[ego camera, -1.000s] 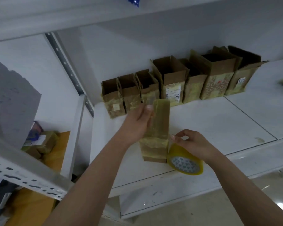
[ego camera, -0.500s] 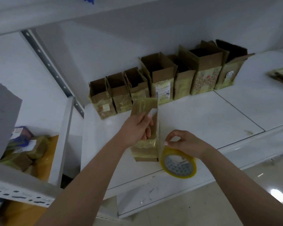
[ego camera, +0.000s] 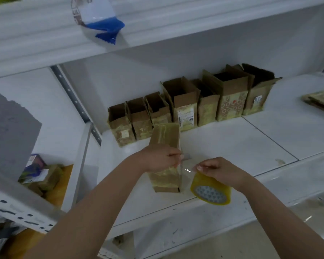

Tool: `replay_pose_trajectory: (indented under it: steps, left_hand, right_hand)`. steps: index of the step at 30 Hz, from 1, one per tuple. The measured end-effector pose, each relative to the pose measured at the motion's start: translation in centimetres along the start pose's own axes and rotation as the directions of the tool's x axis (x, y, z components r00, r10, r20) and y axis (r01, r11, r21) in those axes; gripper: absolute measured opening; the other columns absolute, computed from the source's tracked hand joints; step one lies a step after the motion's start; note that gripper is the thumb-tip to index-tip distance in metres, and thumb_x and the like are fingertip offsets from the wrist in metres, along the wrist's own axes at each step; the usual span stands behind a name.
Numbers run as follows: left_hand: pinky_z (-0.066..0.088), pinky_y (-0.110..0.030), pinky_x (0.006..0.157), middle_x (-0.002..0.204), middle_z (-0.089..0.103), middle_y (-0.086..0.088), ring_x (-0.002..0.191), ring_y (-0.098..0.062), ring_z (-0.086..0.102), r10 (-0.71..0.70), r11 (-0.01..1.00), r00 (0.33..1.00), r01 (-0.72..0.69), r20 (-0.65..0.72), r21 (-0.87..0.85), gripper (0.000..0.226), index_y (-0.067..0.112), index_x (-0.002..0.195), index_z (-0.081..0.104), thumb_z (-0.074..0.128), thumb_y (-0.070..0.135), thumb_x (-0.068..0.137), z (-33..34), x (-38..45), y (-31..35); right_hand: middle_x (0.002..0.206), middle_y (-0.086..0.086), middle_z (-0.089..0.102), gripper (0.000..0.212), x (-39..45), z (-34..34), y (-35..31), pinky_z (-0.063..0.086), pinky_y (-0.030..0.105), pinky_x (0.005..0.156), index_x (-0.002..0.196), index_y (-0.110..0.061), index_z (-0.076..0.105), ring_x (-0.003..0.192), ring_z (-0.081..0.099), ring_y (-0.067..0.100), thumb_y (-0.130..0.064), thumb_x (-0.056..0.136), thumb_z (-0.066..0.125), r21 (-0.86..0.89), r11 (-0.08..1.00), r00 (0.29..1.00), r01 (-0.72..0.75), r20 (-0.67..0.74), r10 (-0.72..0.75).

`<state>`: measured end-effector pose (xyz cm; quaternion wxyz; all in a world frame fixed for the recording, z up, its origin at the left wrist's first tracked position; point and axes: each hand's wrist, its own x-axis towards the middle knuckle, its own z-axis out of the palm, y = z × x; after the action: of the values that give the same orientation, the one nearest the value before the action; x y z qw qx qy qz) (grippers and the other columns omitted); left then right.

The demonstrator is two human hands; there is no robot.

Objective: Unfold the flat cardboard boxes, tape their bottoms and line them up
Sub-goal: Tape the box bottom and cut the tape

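Tape's now pulled out: the left hand (ego camera: 160, 159) grips the box (ego camera: 166, 146) on the near shelf (ego camera: 232, 146), the right hand (ego camera: 220, 170) pinches the tape roll (ego camera: 210, 190), strip stretched between them. Bottom's getting sealed.

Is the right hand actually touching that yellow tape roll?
Touching: the head view shows the right hand gripping the top of the tape roll.

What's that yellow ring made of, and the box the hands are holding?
The ring looks like a roll of glossy, see-through yellowish plastic tape, with a clear strip pulled off it. The box looks like brown cardboard, dull, with shiny tape bands across it.
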<state>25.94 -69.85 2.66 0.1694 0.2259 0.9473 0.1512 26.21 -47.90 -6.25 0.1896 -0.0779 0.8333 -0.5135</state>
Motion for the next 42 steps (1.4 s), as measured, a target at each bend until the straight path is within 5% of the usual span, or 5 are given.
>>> replay_pose_trajectory:
  steps: [11,18,29,35,42]
  left_hand:
    - [0.038,-0.028,0.058,0.088,0.051,0.004,0.092,-0.017,0.055,-0.212,0.693,0.972,0.077,0.100,0.717,0.034,0.019,0.116,0.063,0.033,0.030,0.105,2.0,2.9,4.1]
    - [0.040,-0.027,0.063,0.078,0.054,0.002,0.072,-0.013,0.052,-0.221,0.975,0.975,0.221,-0.011,-0.010,0.031,0.016,0.089,0.053,0.034,0.033,0.105,-0.7,0.9,1.3]
    - [0.044,-0.029,0.060,0.091,0.060,0.002,0.078,-0.018,0.053,-0.333,0.836,0.872,0.449,-0.359,0.314,0.032,0.018,0.116,0.055,0.066,0.022,0.086,3.1,1.8,3.2]
    - [0.044,-0.021,0.056,0.070,0.058,0.009,0.062,-0.007,0.059,-0.306,0.948,0.863,0.237,-0.403,-0.212,0.033,0.022,0.082,0.050,0.070,0.048,0.083,1.9,0.9,1.7]
    - [0.044,-0.008,0.056,0.070,0.069,0.014,0.064,0.005,0.062,-0.329,0.745,0.859,-0.020,-0.393,-0.667,0.031,0.032,0.072,0.071,0.078,0.061,0.063,4.1,0.5,4.1]
  right_hand:
    - [0.093,-0.013,0.067,0.018,-1.3,0.4,-2.4,0.043,0.028,0.074,0.094,-0.038,0.077,0.092,0.062,0.015,-0.044,0.091,0.060,-0.346,0.937,0.971,-0.055,-0.238,-0.031]
    - [0.080,-0.023,0.064,0.015,-1.1,0.5,-0.4,0.045,0.029,0.077,0.080,-0.038,0.077,0.082,0.060,0.007,-0.042,0.088,0.065,-0.165,0.977,0.971,-0.133,-0.218,0.095]
    - [0.096,-0.007,0.072,0.015,-2.2,0.0,0.6,0.052,0.039,0.089,0.088,-0.039,0.076,0.096,0.064,0.017,-0.042,0.092,0.062,-0.126,0.987,0.947,-0.101,-0.315,0.057]
    - [0.094,-0.010,0.075,0.014,-3.7,-0.6,-1.5,0.054,0.047,0.091,0.081,-0.047,0.076,0.095,0.068,0.014,-0.044,0.088,0.064,0.083,0.988,0.925,0.129,-0.370,-0.090]
    - [0.094,-0.014,0.075,0.022,-4.0,-0.8,-3.0,0.055,0.048,0.088,0.086,-0.047,0.076,0.093,0.070,0.012,-0.032,0.094,0.062,0.063,0.961,0.887,0.271,-0.405,-0.223]
